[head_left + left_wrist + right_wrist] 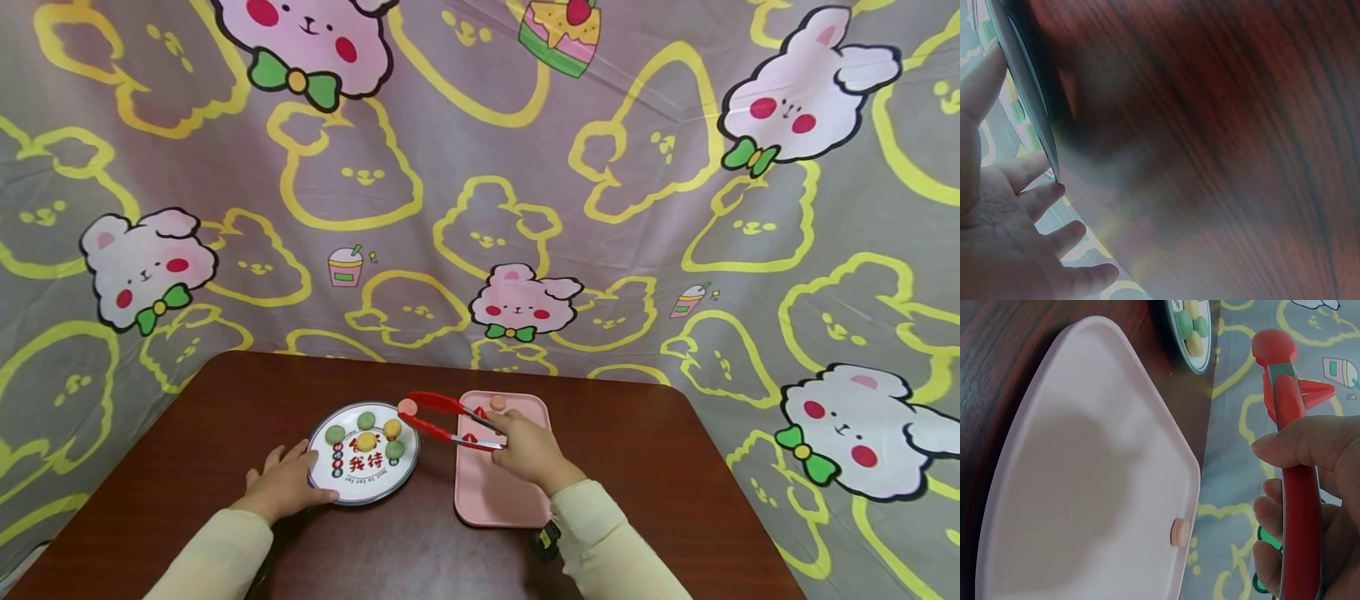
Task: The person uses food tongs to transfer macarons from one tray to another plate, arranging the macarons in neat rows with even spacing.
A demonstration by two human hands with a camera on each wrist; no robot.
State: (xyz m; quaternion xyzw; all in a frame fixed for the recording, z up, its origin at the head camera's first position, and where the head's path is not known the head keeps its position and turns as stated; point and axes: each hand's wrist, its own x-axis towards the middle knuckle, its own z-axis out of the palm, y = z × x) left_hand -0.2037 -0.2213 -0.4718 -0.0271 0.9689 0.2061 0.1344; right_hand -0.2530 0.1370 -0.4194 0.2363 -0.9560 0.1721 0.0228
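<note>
My right hand (531, 450) grips a pair of red tongs (438, 403) by the metal-edged handles. Between the tong tips sits a pink macaron (407, 407), at the right rim of a white plate (327, 479). Green macarons (335, 434) and yellow macarons (365, 442) lie on that plate. My left hand (281, 485) touches the plate's left edge with spread fingers, its thumb at the near rim; the left wrist view shows thumb and fingertips against the rim. Under the tongs lies a pink tray (491, 500), with one pink macaron (1180, 532) near its far edge.
All of this stands on a dark brown wooden table (637, 467). Behind the table hangs a grey curtain (450, 150) printed with cartoon animals. A black device (546, 542) is by my right wrist, near the tray's front corner.
</note>
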